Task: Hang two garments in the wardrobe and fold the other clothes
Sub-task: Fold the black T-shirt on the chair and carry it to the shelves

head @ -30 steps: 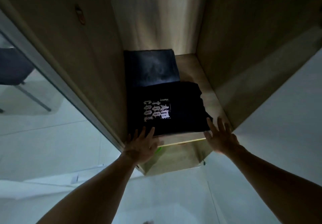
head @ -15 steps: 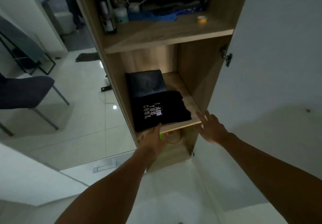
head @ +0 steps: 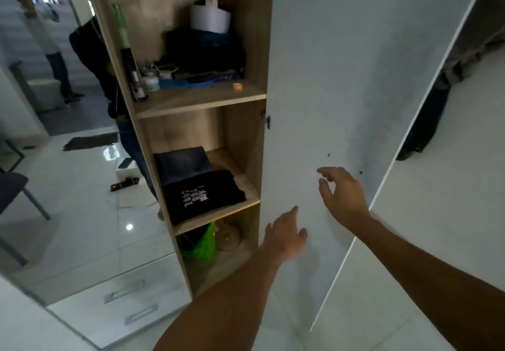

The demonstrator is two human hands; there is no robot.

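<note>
Now that both my hands have come off the shelf (head: 218, 215), left hand (head: 285, 238) and right hand (head: 341, 195) empty with loose fingers, the tee (head: 203, 196) lies folded left of them; I judge folding done

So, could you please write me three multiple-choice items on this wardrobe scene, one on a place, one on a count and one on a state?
1. Where does the black printed T-shirt lie?
A. top shelf
B. middle shelf
C. floor

2. How many folded garments lie on that shelf?
A. two
B. four
C. none

3. What is the left hand doing?
A. gripping a hanger
B. pinching the T-shirt
C. holding nothing, fingers relaxed

Answers:
1. B, it lies on the middle shelf, in front of the folded dark blue garment.
2. A, only those two lie there.
3. C, it hangs open before the white door, as does the right hand.
</note>
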